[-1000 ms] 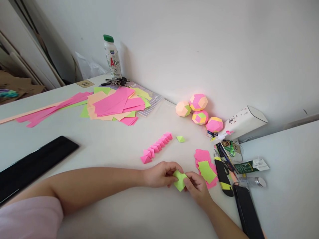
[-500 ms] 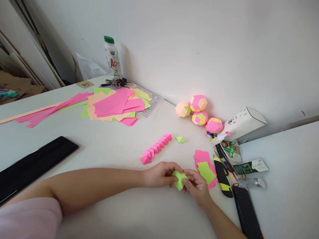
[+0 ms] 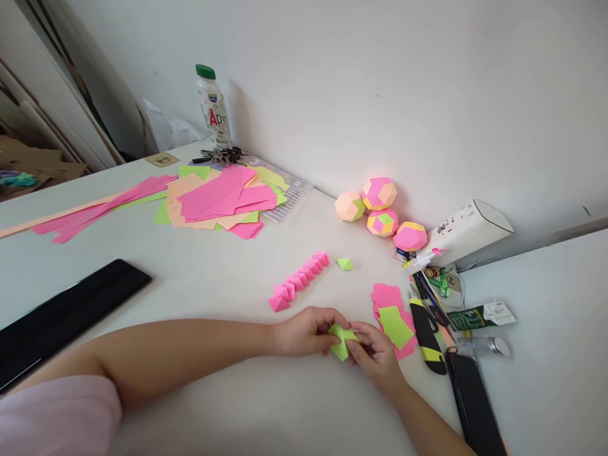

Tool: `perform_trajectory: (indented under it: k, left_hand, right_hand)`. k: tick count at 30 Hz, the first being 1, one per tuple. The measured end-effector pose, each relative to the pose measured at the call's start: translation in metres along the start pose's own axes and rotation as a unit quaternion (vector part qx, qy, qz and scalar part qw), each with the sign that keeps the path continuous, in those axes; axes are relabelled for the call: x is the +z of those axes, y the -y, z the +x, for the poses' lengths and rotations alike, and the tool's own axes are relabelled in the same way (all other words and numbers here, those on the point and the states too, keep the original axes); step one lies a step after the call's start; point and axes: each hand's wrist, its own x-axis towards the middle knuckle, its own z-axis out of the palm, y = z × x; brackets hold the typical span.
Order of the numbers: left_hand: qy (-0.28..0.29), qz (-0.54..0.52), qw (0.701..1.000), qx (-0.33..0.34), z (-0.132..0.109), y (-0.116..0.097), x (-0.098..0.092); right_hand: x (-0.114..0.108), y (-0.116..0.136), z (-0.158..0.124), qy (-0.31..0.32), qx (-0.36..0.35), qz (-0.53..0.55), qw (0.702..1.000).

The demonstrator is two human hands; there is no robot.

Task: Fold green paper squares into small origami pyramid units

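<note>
A small piece of light green paper point(image 3: 342, 345), creased and partly folded, is held between both my hands above the near part of the table. My left hand point(image 3: 308, 330) pinches its left side between thumb and fingers. On the right side my right hand point(image 3: 377, 354) grips it the same way, the thumb lying on the front. Just beyond my hands runs a slanting row of several folded pink paper pieces point(image 3: 299, 282), and one folded green piece point(image 3: 344, 265) lies to its right. Right of my right hand, a green sheet point(image 3: 395, 328) rests on pink sheets point(image 3: 387, 295).
Several multicoloured paper balls point(image 3: 379, 193) sit by the wall. Coloured paper point(image 3: 218, 196) is heaped at the back left, near keys and a bottle point(image 3: 213, 111). A yellow-black cutter point(image 3: 427, 339), a phone point(image 3: 475, 405) and a jar point(image 3: 484, 346) line the right. A black slab point(image 3: 71, 323) lies left.
The view has shifted very slightly. Both hands keep their pinch on the green paper in nearly the same place, with no clear change in its shape.
</note>
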Motion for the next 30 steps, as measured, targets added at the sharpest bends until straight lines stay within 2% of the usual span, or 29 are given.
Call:
perform_trajectory:
  k: [10,20,30]
  left_hand:
    - [0.001,-0.020,1.000,0.001,0.000,-0.007,0.003]
    - [0.003,-0.010,1.000,0.011,0.001,0.003,0.000]
    - [-0.017,0.009,1.000,-0.004,0.001,-0.001,0.000]
  right_hand:
    - [0.000,0.000,-0.001,0.003,-0.014,-0.016,1.000]
    - [0.002,0.001,-0.001,0.003,-0.024,-0.026,0.999]
    - [0.004,0.002,-0.001,-0.001,-0.018,-0.037,0.999]
